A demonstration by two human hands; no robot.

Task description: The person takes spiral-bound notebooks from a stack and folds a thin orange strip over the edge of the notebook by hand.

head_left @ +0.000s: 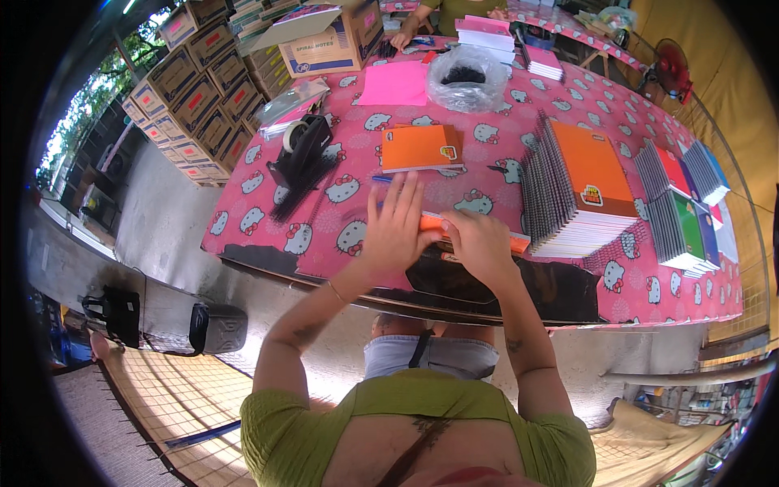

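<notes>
Close to the table's near edge, an orange-covered notebook (519, 243) shows low and nearly edge-on, mostly hidden under my hands. My right hand (484, 243) is closed over it with the thumb on top; its other fingers are largely hidden. To its left, my left hand (395, 221) has its fingers stretched forward over the tablecloth, the thumb against the orange cover. Just beyond my left fingertips lies a blue pen (381, 178), partly covered. Another orange notebook (418, 148) rests flat farther back.
A tall stack of orange spiral notebooks (588, 166) stands right, beside other notebook stacks (686, 231). Leftward are a black tape dispenser (302, 146) and black spiral coils (304, 188). Behind lie a plastic bag (466, 79), a pink sheet (393, 84), a carton (333, 49) and another person's hand (402, 39).
</notes>
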